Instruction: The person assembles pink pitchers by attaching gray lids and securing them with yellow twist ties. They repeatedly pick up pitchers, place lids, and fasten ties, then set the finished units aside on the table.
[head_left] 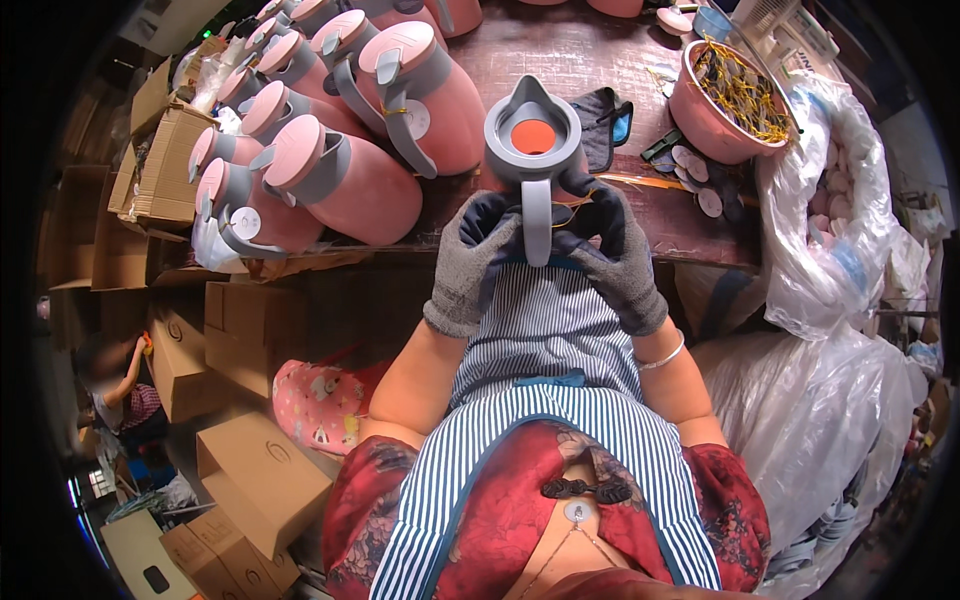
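Observation:
An open pink jug (535, 140) with a grey rim, spout and handle stands at the table's near edge, its handle toward me; an orange-red round shows inside its mouth. Both hands wear grey gloves with dark fingers. My left hand (472, 262) is closed just left of the handle; the jug and fingers hide what it grips. On the handle's other side my right hand (618, 258) pinches a thin yellow twist tie (580, 200) beside the handle. The lower jug body is mostly hidden behind the hands.
Lidded pink jugs (350, 190) crowd the table's left. At right stand a pink tub (715, 115) of yellow twist ties, round tags (690, 165) and a clear plastic bag (835, 200) of pink lids. Cardboard boxes (265, 480) fill the lower left, where another person (125, 390) works.

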